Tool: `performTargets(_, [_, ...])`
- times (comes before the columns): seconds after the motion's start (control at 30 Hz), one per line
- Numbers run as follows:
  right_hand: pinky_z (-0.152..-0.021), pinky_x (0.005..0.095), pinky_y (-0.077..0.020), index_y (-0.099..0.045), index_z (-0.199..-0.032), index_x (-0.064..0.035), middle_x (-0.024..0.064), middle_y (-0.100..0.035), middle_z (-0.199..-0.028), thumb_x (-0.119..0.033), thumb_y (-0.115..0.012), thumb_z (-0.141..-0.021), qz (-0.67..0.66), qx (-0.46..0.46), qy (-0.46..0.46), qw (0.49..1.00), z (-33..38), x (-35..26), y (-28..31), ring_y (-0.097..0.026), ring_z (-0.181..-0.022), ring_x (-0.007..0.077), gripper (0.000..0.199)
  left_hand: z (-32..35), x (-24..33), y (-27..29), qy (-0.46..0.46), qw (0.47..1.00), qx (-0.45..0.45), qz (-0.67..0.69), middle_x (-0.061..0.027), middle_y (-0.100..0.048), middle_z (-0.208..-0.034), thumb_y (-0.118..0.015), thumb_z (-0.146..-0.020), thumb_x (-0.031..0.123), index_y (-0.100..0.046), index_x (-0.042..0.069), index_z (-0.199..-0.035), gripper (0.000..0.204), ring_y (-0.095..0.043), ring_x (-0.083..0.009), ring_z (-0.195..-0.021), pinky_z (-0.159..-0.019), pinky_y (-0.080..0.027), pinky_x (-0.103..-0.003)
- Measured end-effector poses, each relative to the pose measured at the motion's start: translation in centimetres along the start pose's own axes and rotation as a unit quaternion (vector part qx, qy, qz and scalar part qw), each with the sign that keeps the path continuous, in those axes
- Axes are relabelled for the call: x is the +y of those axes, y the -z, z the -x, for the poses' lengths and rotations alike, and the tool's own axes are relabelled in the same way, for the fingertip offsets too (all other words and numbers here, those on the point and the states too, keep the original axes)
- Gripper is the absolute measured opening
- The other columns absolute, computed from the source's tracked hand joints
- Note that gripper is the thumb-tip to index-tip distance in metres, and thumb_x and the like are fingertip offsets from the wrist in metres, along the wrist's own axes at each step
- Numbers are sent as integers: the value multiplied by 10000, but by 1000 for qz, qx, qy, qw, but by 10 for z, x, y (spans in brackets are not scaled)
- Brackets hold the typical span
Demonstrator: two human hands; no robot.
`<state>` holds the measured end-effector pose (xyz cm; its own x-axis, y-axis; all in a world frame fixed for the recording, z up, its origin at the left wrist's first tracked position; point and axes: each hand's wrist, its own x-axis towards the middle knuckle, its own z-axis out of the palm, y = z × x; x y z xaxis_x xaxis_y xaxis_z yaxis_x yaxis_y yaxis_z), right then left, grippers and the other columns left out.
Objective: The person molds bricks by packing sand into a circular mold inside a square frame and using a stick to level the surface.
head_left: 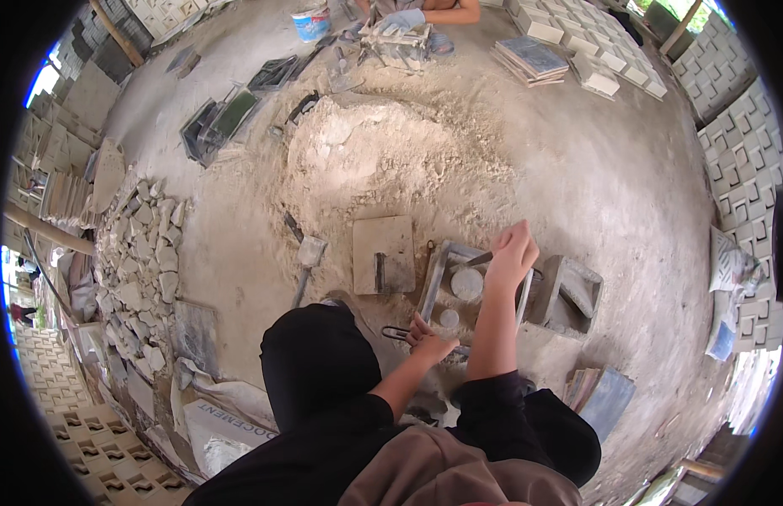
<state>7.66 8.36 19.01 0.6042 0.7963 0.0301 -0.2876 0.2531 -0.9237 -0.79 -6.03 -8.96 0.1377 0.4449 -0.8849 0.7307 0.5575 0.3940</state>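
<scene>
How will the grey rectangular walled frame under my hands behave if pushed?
The grey rectangular walled frame is probably stiff, given its straight sides. Sitting low and broad, it seems unlikely to tip. Its two pale round inserts might shift, though whether they're fixed isn't visible.

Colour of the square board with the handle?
The square board is dusty tan, best in head view.

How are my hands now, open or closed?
Left hand: curled at the near edge of the metal mold; grip unclear.
Right hand: closed above the mold; contents can't be told.
</scene>
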Motion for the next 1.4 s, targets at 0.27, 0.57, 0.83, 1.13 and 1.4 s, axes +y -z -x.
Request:
performTargets(0.27, [-396, 236, -175, -289, -537, -80, -7, -311, -476, -209, -315, -899, 23, 125, 95, 987, -15, 7, 49, -241, -428, 72, 385, 95, 63, -2, -30, 984, 175, 9, -240, -132, -1353, -574, -657, 474, -20, -58, -1317, 1013, -191, -390, -1222, -984, -219, -432])
performTargets(0.57, [-403, 219, -183, -286, -559, -87, -40, -279, -500, -170, -393, -904, 70, 188, 167, 966, -1, 13, 33, -225, -456, 40, 370, 34, 15, -18, -30, 980, 182, -72, -327, -416, -1161, -460, -717, 536, -461, -145, -1077, 770, -370, -404, -1134, -946, -294, -389])
performTargets(0.83, [-409, 205, -210, -328, -608, -65, -43, -308, -491, -152, -420, -901, 48, 18, 172, 984, 1, 18, 51, -253, -459, 41, 319, 49, 50, 3, -42, 999, 12, -20, -270, -339, -1265, -535, -678, 502, -316, -98, -1235, 848, -330, -398, -1166, -948, -276, -448])
performTargets(1.13, [-422, 231, -314, -359, -619, -50, 0, -392, -486, -160, -397, -906, 158, -50, 200, 966, 6, 33, 59, -344, -438, 66, 310, 41, 52, 4, -14, 999, -18, -36, -243, -107, -1351, -571, -666, 468, -36, -86, -1297, 996, -178, -403, -1216, -967, -247, -444])
performTargets(1.4, [-371, 231, -204, -286, -507, -79, -1, -336, -446, -160, -342, -894, 1, -37, 192, 981, 7, 25, 68, -280, -401, 70, 399, 41, 36, -15, -12, 999, 52, 1, -226, 32, -1377, -560, -662, 475, 12, -89, -1297, 1024, -82, -412, -1241, -976, -232, -438])
